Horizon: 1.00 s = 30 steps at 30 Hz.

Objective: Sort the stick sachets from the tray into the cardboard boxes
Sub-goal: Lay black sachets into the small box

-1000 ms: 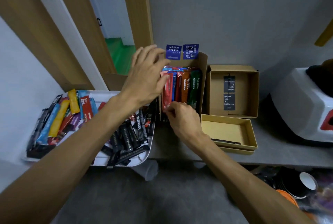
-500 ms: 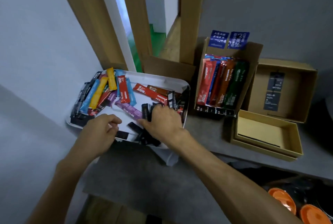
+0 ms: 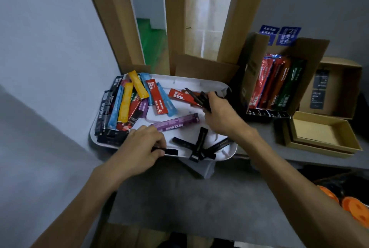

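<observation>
Right hand (image 3: 221,115) over the white tray (image 3: 199,82); fingers (image 3: 212,96) closed round a bundle of black stick sachets (image 3: 196,96) lifted above the tray's far right. Left hand (image 3: 139,149) at the tray's near edge; fingers (image 3: 158,144) pinched shut on one black sachet (image 3: 169,151). Loose in the tray: purple sachet (image 3: 175,123), red sachet (image 3: 156,96), yellow sachet (image 3: 124,103), crossed black ones (image 3: 197,146); print too blurred to read. Upright cardboard box (image 3: 311,52) on the grey bench (image 3: 179,193), right of the tray, holds standing red, orange, green sachets (image 3: 275,83); blue cards (image 3: 287,36) behind it, a large "2" legible.
</observation>
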Each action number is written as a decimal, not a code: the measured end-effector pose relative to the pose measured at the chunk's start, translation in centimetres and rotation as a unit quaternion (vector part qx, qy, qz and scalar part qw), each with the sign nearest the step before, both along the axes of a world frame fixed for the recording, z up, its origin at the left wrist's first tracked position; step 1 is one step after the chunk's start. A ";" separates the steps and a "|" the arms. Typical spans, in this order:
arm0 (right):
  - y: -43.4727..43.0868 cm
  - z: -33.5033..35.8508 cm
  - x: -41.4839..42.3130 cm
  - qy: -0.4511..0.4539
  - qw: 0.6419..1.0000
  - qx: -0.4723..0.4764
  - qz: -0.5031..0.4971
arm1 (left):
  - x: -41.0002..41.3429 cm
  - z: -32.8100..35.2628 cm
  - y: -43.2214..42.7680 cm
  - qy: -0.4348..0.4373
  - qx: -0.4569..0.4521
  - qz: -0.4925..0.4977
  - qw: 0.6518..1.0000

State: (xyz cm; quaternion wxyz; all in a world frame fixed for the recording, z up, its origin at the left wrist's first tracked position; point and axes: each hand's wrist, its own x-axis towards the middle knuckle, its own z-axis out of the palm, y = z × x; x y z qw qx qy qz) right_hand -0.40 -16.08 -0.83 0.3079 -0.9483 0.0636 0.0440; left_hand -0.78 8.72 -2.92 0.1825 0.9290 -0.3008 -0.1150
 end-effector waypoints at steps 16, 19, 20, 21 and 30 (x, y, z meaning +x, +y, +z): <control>-1.6 -0.4 -4.7 0.004 0.930 -0.204 0.305 | 1.2 0.0 -2.2 0.047 -0.108 0.018 0.993; -1.8 -0.4 -4.9 -0.017 0.951 -0.188 0.247 | 1.3 -0.1 -2.4 0.062 -0.107 0.008 0.992; -1.9 -0.3 -4.8 -0.025 0.958 -0.182 0.220 | 1.2 -0.1 -2.3 0.064 -0.104 0.005 0.992; -1.9 -0.3 -4.8 -0.033 0.965 -0.173 0.193 | 1.2 -0.2 -2.3 0.069 -0.098 -0.001 0.993; -0.5 0.5 -4.3 -0.026 0.994 0.093 0.053 | 1.2 -0.1 -2.8 0.035 -0.001 -0.043 0.998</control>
